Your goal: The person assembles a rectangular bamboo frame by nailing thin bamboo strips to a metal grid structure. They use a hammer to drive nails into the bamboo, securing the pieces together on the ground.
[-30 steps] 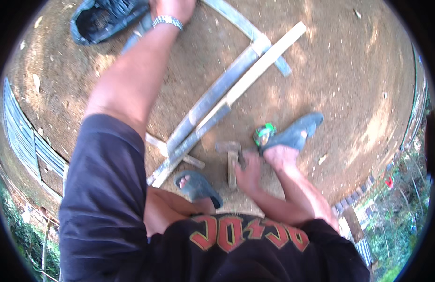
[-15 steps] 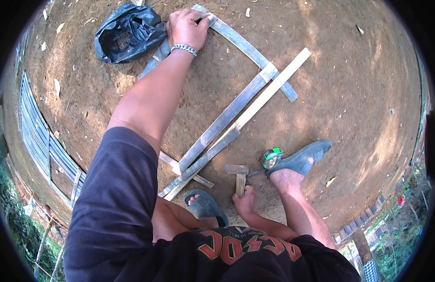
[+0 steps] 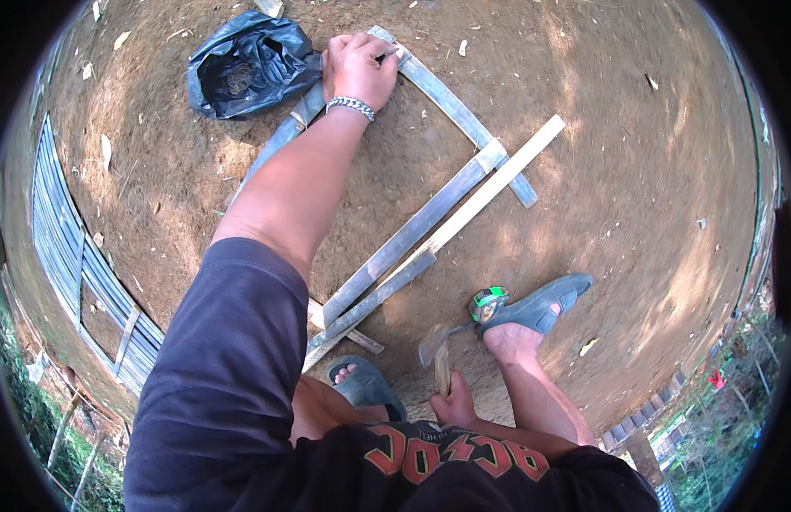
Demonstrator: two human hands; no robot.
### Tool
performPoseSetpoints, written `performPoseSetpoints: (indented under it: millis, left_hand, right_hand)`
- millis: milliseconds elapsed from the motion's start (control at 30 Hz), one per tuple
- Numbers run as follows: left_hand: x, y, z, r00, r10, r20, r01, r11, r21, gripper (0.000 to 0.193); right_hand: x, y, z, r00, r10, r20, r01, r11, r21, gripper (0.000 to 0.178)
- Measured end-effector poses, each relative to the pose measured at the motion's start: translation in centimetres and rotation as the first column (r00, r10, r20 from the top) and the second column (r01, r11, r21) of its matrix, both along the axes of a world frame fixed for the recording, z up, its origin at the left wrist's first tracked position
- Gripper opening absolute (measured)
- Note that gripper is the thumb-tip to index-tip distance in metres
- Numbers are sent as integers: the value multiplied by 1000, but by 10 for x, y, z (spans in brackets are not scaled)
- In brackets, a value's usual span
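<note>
At the far corner of a weathered wooden frame (image 3: 438, 96), my left hand (image 3: 359, 72) is closed, its thumb and finger pressed together over the joint. Whatever it pinches is too small to make out. My right hand (image 3: 456, 404), low and close to my body, grips a hammer (image 3: 442, 369) by its wooden handle; the hammer's head is smeared by motion. One long grey strip (image 3: 412, 224) of the frame runs from the far crossbar back toward my feet. A paler wooden strip (image 3: 498, 183) lies alongside it.
Beside my left hand sits an open black plastic bag (image 3: 257, 66) with small nail-like pieces inside. A green and black tape measure (image 3: 487, 303) rests against my right sandal (image 3: 540, 309). Bundled grey rods or pipes (image 3: 75, 247) lie at the left on bare soil.
The hammer has turned and its head now blurs, with my right hand a little lower. My left hand stays at the frame's corner while the whole view has shifted slightly.
</note>
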State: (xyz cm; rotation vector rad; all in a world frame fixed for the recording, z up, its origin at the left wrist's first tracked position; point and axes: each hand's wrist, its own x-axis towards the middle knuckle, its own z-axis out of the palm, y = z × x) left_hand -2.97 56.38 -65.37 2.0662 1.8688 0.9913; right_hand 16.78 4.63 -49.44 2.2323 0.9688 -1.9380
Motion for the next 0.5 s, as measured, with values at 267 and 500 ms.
performPoseSetpoints:
  millis: [267,500]
  left_hand:
    - [-3,0,1,1000,-4,-12,4,1000,-8,16]
    - [-3,-2,2,1000,-16,-23,16,1000,1,14]
  right_hand:
    - [-21,193,-54,889,-335,-313,439,818,371,44]
    - [-34,235,-67,946,-173,-273,295,810,508,41]
